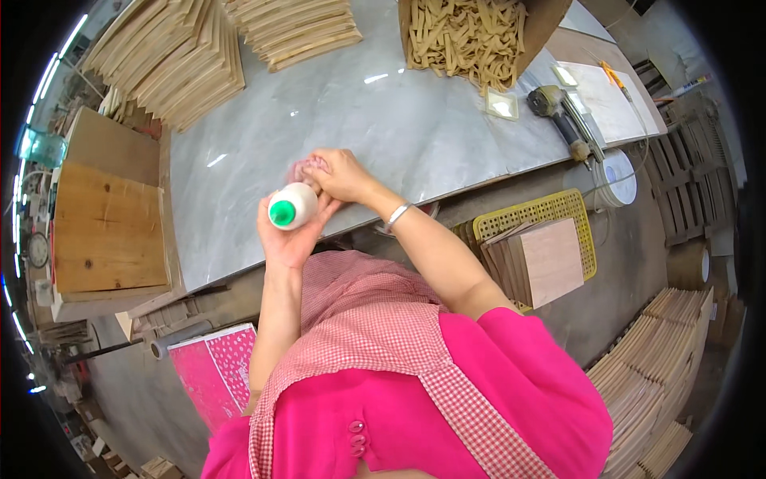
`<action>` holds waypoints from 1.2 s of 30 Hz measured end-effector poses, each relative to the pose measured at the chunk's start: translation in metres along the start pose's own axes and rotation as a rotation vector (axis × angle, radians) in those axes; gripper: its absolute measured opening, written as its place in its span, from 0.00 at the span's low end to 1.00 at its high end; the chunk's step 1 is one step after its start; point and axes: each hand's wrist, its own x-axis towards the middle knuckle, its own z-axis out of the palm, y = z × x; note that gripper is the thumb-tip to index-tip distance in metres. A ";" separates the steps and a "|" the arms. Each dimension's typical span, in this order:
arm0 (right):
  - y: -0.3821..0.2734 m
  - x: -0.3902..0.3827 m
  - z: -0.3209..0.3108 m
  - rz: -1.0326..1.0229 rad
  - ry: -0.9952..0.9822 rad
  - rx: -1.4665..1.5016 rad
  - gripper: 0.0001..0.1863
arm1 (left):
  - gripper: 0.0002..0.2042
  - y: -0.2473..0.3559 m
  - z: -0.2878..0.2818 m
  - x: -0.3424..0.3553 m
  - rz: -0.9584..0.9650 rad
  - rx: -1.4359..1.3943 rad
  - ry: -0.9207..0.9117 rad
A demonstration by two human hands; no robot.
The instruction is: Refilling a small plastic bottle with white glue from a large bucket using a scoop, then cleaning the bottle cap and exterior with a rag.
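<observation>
A white bottle with a green cap [302,199] rests in my left hand [286,247], fingers wrapped round it and the cap tilted toward me. Just beyond it, my right hand [345,177] is closed, with a bracelet on its wrist. A small pinkish cloth [297,171], blurred by motion, shows at the fingers of my right hand, against the bottle's far side. Both hands are above the near part of the grey tabletop [239,160].
Stacked wooden pieces [167,60] stand at the far left, near a wooden box [112,231]. A carton of tan strips [467,40] lies at the back. A power tool [560,120] sits at the right. Below is a yellow crate [586,231] with boards.
</observation>
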 end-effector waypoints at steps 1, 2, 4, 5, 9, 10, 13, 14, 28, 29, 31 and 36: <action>0.000 0.002 -0.001 0.047 0.095 0.016 0.19 | 0.29 0.000 0.004 0.005 -0.006 0.001 -0.001; 0.000 0.001 -0.004 0.050 0.099 0.014 0.19 | 0.30 0.000 0.006 0.009 -0.017 -0.017 0.015; -0.011 0.004 -0.014 0.211 0.119 -0.260 0.27 | 0.34 0.005 -0.001 0.015 0.004 0.025 -0.026; -0.014 -0.003 -0.020 0.211 0.121 -0.264 0.27 | 0.34 0.005 -0.005 0.016 0.002 0.024 -0.028; -0.023 -0.036 -0.039 -0.400 0.276 -0.509 0.37 | 0.30 -0.007 -0.006 0.022 0.001 -0.049 0.052; -0.027 -0.043 -0.041 -0.519 0.176 -0.331 0.38 | 0.28 -0.009 -0.010 0.028 -0.020 0.011 -0.005; -0.050 -0.065 -0.040 -0.330 0.124 0.024 0.40 | 0.25 -0.027 -0.021 0.048 -0.040 0.158 -0.103; -0.042 -0.068 -0.036 -0.202 0.304 -0.026 0.38 | 0.27 -0.040 -0.026 0.059 -0.184 0.051 -0.211; 0.048 -0.125 -0.262 0.576 0.624 -0.908 0.31 | 0.07 -0.064 -0.016 0.036 -0.131 0.320 0.137; 0.048 -0.122 -0.266 0.663 0.584 -0.918 0.31 | 0.07 -0.062 -0.015 0.035 -0.116 0.309 0.145; 0.049 -0.115 -0.261 0.741 0.539 -0.923 0.32 | 0.06 -0.054 -0.011 0.034 -0.052 0.374 0.156; 0.057 -0.118 -0.244 0.669 0.623 -1.059 0.33 | 0.14 -0.019 -0.033 0.068 0.166 0.940 -0.045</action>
